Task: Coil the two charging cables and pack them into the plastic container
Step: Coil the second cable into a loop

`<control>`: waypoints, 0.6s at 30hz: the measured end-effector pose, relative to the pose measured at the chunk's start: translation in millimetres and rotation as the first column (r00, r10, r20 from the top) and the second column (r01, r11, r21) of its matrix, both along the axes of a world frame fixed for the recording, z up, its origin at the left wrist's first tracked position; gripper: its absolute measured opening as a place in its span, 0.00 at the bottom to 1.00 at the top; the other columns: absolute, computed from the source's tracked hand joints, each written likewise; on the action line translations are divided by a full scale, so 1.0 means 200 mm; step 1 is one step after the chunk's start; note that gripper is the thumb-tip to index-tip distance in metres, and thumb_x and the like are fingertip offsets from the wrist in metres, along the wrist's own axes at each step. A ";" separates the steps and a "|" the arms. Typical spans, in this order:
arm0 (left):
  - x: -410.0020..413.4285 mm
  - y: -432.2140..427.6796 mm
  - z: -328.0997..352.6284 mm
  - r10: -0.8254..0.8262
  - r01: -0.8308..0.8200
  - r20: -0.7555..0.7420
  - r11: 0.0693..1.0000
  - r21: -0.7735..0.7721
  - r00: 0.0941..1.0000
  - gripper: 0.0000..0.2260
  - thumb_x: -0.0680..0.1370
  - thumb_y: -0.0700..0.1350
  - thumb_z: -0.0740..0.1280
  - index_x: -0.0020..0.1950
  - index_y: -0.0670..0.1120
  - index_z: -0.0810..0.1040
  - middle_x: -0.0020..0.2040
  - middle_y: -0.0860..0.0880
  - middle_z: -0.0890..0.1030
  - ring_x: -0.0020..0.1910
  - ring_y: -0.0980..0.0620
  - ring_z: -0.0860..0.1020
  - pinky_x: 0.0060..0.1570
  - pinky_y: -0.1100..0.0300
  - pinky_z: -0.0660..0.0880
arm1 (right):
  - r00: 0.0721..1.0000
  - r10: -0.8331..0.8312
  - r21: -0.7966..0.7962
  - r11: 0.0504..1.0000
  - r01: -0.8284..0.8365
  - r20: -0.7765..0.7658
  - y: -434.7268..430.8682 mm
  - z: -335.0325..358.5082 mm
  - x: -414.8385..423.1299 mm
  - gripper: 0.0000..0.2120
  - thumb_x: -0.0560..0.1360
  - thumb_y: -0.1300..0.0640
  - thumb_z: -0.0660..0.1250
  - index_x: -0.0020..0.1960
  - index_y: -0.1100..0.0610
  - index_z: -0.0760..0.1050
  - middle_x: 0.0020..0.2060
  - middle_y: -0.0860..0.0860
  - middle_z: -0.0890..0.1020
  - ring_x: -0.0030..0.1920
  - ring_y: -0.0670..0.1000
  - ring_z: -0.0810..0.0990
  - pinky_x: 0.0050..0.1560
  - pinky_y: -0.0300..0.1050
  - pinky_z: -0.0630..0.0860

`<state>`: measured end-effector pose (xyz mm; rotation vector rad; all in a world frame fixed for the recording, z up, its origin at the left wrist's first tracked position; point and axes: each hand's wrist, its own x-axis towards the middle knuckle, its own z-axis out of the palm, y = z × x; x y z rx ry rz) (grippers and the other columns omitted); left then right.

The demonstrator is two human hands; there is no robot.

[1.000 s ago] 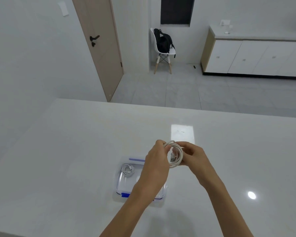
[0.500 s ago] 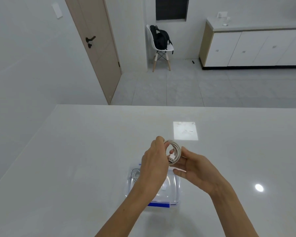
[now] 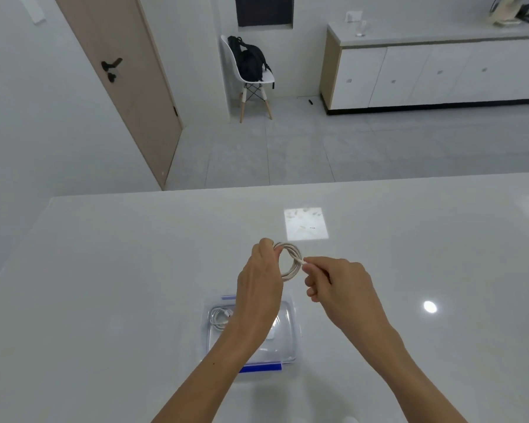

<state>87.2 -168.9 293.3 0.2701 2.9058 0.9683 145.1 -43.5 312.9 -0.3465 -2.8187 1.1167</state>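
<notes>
Grips the coiled white cable (image 3: 292, 260) in the left hand (image 3: 260, 285), fingers curled round the left side of the loop, up in the air over the table (image 3: 104, 285) and just past the far edge of the plastic container (image 3: 290, 326). Pinches the loose end (image 3: 303, 261) of that cable between thumb and forefinger of the right hand (image 3: 342, 288), tight against the right side of the coil, remaining fingers folded in toward the palm. Reaches in with both forearms from the table's near edge, covering the container's middle with the left one. Below the hands, close to that near edge and about midway along it: the container itself, clear-walled and rectangular, with a blue clip (image 3: 258, 368) on its near side and a thinner blue strip at its far-left corner. Inside, in the left half and close to the left wall: a second cable (image 3: 219, 317), white, already wound into a small coil. Lid on or off: hard to tell through the glare and the forearm. Beyond the table's far edge, across grey floor tiles: a tan door (image 3: 129, 96) at the left, a white chair (image 3: 264, 77) carrying a black backpack (image 3: 249, 61), and a long white cabinet (image 3: 425, 77) at the right.
</notes>
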 end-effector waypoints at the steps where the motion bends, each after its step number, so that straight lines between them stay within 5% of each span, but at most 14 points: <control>1: -0.01 0.01 0.00 -0.009 0.009 -0.029 1.000 0.012 1.000 0.05 0.84 0.47 0.55 0.54 0.48 0.67 0.45 0.47 0.75 0.38 0.49 0.76 0.43 0.55 0.79 | 0.999 0.003 0.029 1.000 -0.002 -0.041 0.03 0.02 0.02 0.11 0.81 0.54 0.61 0.49 0.54 0.83 0.35 0.47 0.84 0.36 0.47 0.83 0.45 0.47 0.82; 5: 0.00 0.09 0.08 0.026 -0.033 0.029 0.958 0.286 0.999 0.08 0.84 0.51 0.53 0.51 0.49 0.68 0.38 0.52 0.73 0.34 0.54 0.70 0.33 0.60 0.69 | 0.966 -0.129 -0.221 0.972 0.079 -0.222 0.15 0.04 0.09 0.08 0.79 0.58 0.66 0.52 0.53 0.84 0.38 0.46 0.85 0.39 0.45 0.85 0.43 0.39 0.82; 8: 0.03 0.16 0.12 0.022 -0.079 0.135 0.896 0.438 0.991 0.10 0.84 0.52 0.54 0.53 0.48 0.70 0.37 0.53 0.73 0.33 0.55 0.69 0.32 0.63 0.67 | 0.960 -0.267 -0.606 0.778 0.165 -0.081 0.14 -0.03 0.09 0.06 0.76 0.61 0.70 0.51 0.54 0.82 0.42 0.49 0.86 0.46 0.49 0.86 0.46 0.41 0.83; 10: 0.06 0.18 0.12 -0.019 -0.051 0.152 0.895 0.443 0.988 0.10 0.84 0.52 0.54 0.54 0.48 0.69 0.38 0.53 0.73 0.34 0.55 0.70 0.34 0.63 0.67 | 0.956 -0.293 -0.666 0.714 0.213 -0.008 0.12 -0.09 0.10 0.03 0.77 0.59 0.70 0.51 0.54 0.80 0.45 0.49 0.85 0.48 0.51 0.85 0.48 0.44 0.83; 12: 0.11 0.20 0.09 -0.051 -0.013 0.146 0.914 0.405 0.988 0.09 0.84 0.52 0.54 0.54 0.48 0.68 0.39 0.53 0.73 0.34 0.55 0.70 0.34 0.65 0.67 | 0.963 -0.269 -0.493 0.839 0.228 -0.013 0.12 -0.13 0.13 0.03 0.80 0.56 0.65 0.52 0.52 0.77 0.44 0.47 0.84 0.47 0.49 0.84 0.47 0.43 0.81; 15: 0.17 0.22 0.06 -0.072 0.028 0.114 0.936 0.352 0.991 0.08 0.84 0.51 0.53 0.48 0.52 0.67 0.39 0.54 0.72 0.35 0.55 0.69 0.35 0.63 0.67 | 0.992 -0.112 0.102 0.989 0.106 0.053 0.11 -0.14 0.17 0.09 0.83 0.55 0.53 0.52 0.52 0.71 0.35 0.47 0.78 0.37 0.50 0.78 0.33 0.40 0.69; 18: 0.23 0.25 0.06 -0.091 0.037 0.126 0.926 0.376 0.988 0.11 0.83 0.51 0.54 0.41 0.55 0.64 0.38 0.56 0.72 0.35 0.57 0.69 0.39 0.59 0.70 | 0.981 -0.081 0.109 0.992 0.062 0.175 0.09 -0.12 0.15 0.15 0.83 0.51 0.46 0.52 0.52 0.70 0.33 0.49 0.77 0.36 0.52 0.77 0.36 0.47 0.71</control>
